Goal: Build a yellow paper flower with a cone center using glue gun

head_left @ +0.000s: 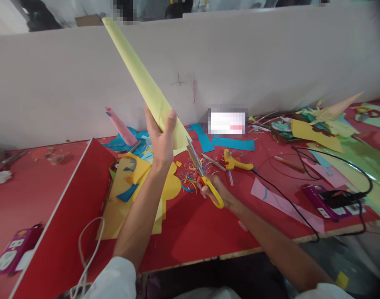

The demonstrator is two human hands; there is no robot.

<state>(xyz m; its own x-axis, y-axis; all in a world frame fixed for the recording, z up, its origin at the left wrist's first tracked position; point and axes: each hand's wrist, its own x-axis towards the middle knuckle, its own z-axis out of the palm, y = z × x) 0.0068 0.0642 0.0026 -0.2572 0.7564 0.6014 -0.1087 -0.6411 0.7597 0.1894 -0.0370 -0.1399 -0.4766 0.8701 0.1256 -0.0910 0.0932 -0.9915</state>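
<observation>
My left hand is closed round the wide end of a long yellow paper cone, which slants up and to the left over the red table. My right hand grips yellow-handled scissors. Their blades point up toward the cone's lower edge and touch or nearly touch it. Below the hands lie yellow paper sheets with blue offcuts and a scatter of thin coloured paper shreds.
A yellow glue gun lies right of the scissors, its black cable running to a purple power strip. A pink paper cone stands behind the sheets. Paper pieces crowd the right side. A white partition backs the table.
</observation>
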